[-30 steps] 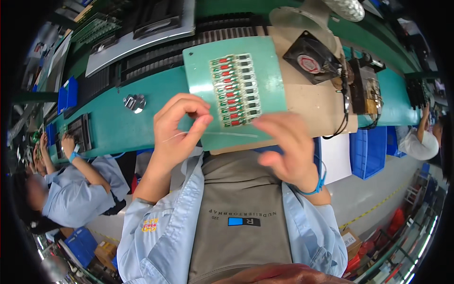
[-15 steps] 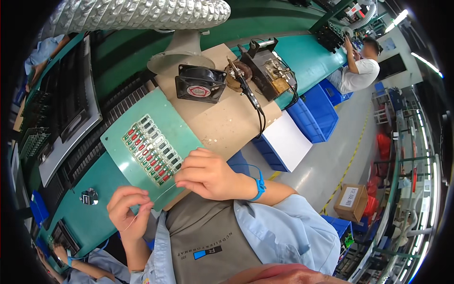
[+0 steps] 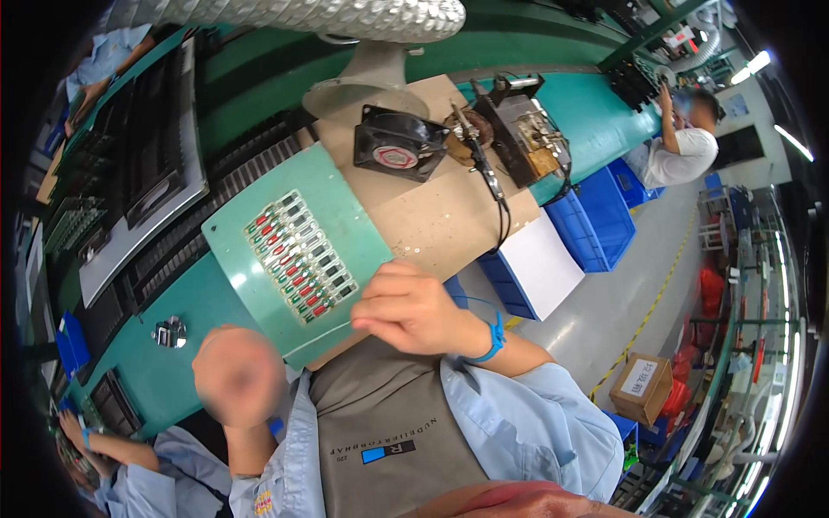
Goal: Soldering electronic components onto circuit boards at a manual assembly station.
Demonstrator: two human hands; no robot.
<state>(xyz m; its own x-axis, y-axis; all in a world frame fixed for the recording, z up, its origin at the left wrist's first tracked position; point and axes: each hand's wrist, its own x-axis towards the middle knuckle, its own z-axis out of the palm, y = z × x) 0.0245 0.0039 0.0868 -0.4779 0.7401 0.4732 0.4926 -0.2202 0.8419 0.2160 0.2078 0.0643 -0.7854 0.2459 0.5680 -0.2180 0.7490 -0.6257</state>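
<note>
A green board (image 3: 345,207) lies on the bench in front of me. On it sits a panel of small circuit boards (image 3: 302,259) in rows, with red, green, white and black parts. My right hand (image 3: 406,309) hovers at the board's near right corner, fingers curled and thumb against the forefinger in a pinch. What it holds, if anything, I cannot make out. A thin pale line runs from its fingertips toward my left hand; strand or board edge, I cannot tell. My left hand (image 3: 242,377) is by the near left edge, its fingers smeared.
Beyond the board are a black fan (image 3: 399,145), a soldering iron (image 3: 477,151) and a metal soldering machine (image 3: 528,134) on brown cardboard (image 3: 423,220). A silver duct (image 3: 345,15) hangs above. Blue bins (image 3: 591,220) stand at right. Co-workers sit at far right (image 3: 682,142) and lower left (image 3: 142,470).
The whole view has shifted, so the bench lies slightly further right. My left hand's fingers, distinct and pinched before, are now smeared. My right hand stays curled near the board's corner.
</note>
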